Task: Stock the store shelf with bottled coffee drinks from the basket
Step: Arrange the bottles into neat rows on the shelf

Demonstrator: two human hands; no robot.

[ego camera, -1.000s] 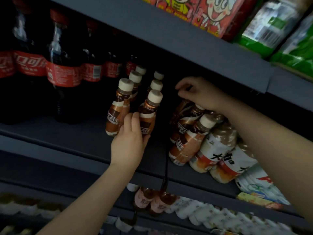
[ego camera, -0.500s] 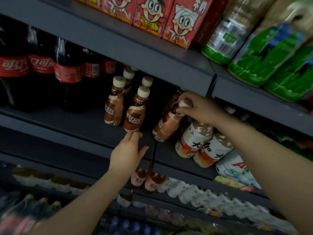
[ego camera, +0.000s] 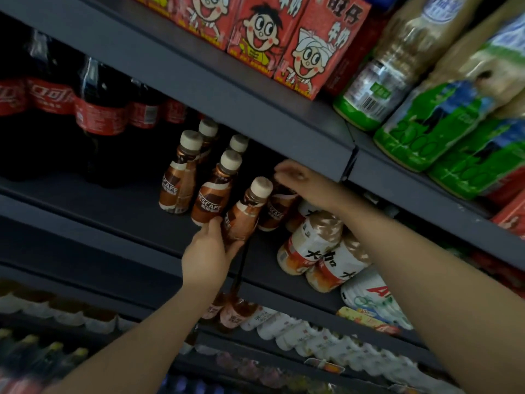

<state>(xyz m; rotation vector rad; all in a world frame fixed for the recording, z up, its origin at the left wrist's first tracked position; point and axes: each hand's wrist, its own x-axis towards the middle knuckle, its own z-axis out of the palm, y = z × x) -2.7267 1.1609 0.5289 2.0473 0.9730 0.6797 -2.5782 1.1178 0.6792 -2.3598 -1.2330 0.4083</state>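
Coffee bottle (ego camera: 244, 214) sits tilted at the shelf (ego camera: 113, 211) front, your left hand (ego camera: 208, 251) wrapped round its base; stand it upright while your right hand (ego camera: 295, 180), fingers closed, steadies the neighbouring bottle (ego camera: 277, 211).

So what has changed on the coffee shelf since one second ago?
The left hand let go of the second-row bottle and now grips a new front bottle. The right hand moved onto the top of another bottle behind it. The cola bottles stayed in place.
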